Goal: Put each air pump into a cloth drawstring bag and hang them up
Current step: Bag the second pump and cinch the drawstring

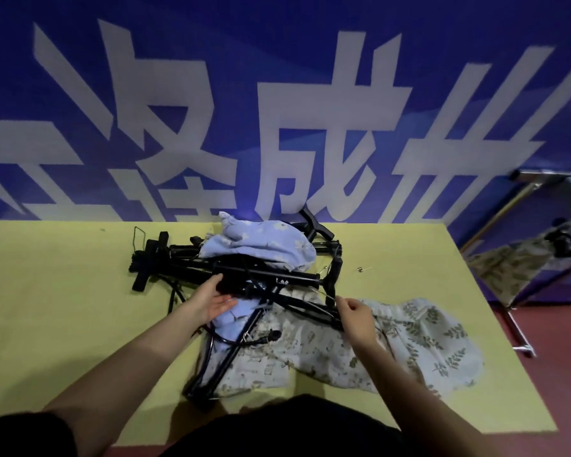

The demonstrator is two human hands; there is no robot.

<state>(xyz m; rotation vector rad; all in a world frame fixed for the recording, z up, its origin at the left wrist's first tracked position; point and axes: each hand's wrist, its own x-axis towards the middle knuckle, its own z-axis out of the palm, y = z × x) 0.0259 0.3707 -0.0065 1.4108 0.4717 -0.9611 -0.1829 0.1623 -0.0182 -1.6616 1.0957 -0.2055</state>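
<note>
Both hands at the pile of black air pumps (244, 275) on the yellow surface (63, 308).
Left hand (211, 300): fingers straight, palm up, touching the near side of one pump body; grasping nothing. Right hand (356, 316): fingers curled, appears to pinch a thin cord at the edge of the leaf-print cloth bag (409, 344), which lies flat at right. Blue floral bag (261, 245) sits on top of the pumps at the far side.
</note>
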